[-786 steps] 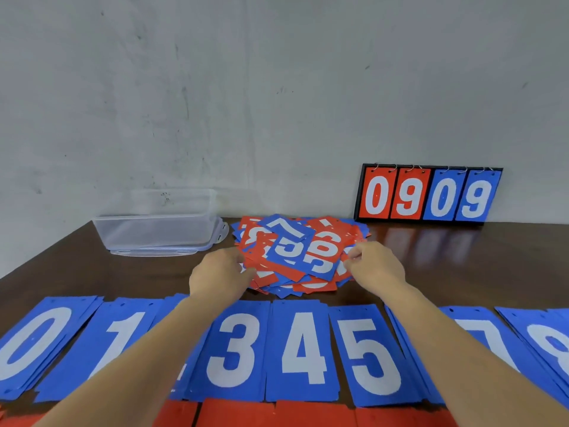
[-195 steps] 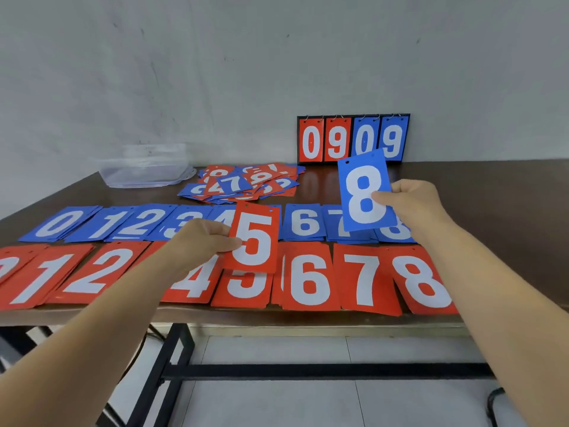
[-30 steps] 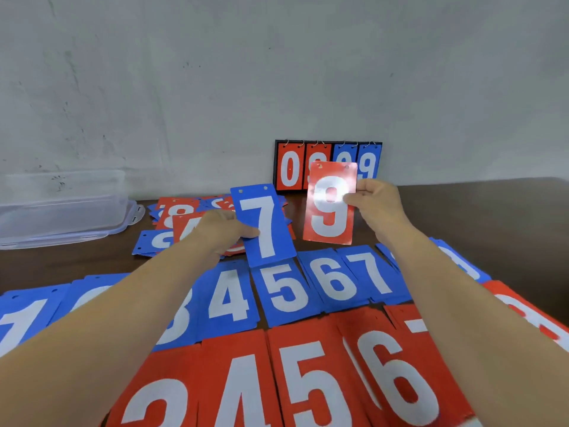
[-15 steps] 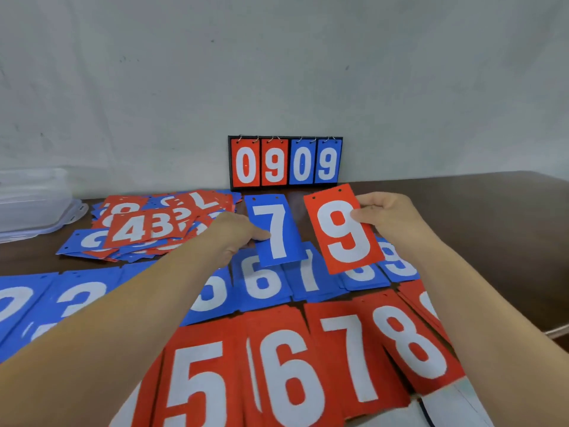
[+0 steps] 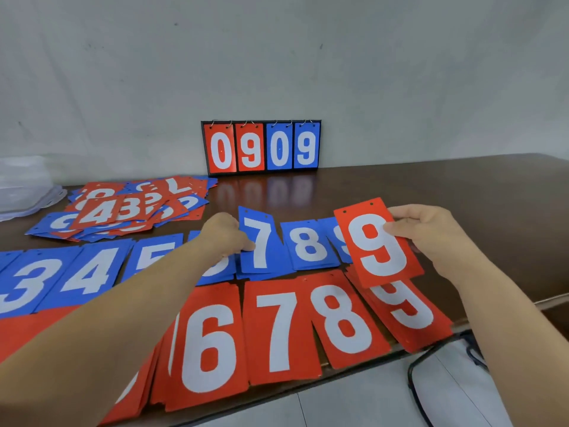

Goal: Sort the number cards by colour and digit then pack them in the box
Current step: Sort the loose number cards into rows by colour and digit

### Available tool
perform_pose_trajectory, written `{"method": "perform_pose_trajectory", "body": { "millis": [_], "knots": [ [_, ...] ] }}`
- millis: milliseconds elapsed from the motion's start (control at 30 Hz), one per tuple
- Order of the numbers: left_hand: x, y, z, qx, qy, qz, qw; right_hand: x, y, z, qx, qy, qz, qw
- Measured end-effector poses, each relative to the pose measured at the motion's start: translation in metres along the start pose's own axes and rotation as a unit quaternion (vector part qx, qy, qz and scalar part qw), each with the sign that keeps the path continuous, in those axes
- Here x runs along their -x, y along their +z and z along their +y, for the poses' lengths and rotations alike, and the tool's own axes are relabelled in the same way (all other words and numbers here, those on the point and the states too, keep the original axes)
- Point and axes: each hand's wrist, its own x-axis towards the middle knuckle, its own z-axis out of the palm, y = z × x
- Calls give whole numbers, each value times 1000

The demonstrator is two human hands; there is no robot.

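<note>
While left hand [image 5: 226,238] pinched blue 7 [image 5: 261,241] low over the blue row [image 5: 89,272], right hand [image 5: 428,235] pinched red 9 [image 5: 377,245], tilted, above the right end of the red row [image 5: 277,328]. Mixed pile [image 5: 129,208] lay far left on table [image 5: 462,192]; box [image 5: 27,192] sat just beside it, partly out of frame.

dark wooden table against a pale, scuffed wall
the wall [image 5: 369,57] is flat grey-white, flecked with small dark marks and softly, evenly lit. the table [image 5: 462,186] is glossy dark brown and its far edge meets the wall. past its near edge shows a floor [image 5: 354,405] of pale tiles, with a thin black loop [image 5: 409,377] at the lower right.
</note>
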Motion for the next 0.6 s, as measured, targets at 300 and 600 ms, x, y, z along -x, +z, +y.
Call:
{"method": "perform_pose_trajectory", "body": {
  "millis": [300, 600],
  "knots": [
    [17, 21, 4, -230, 3, 81, 970, 17, -33, 31, 45, 16, 0, 999],
    [27, 25, 0, -254, 17, 132, 958, 28, -14, 75, 165, -5, 49, 985]
  ]
}}
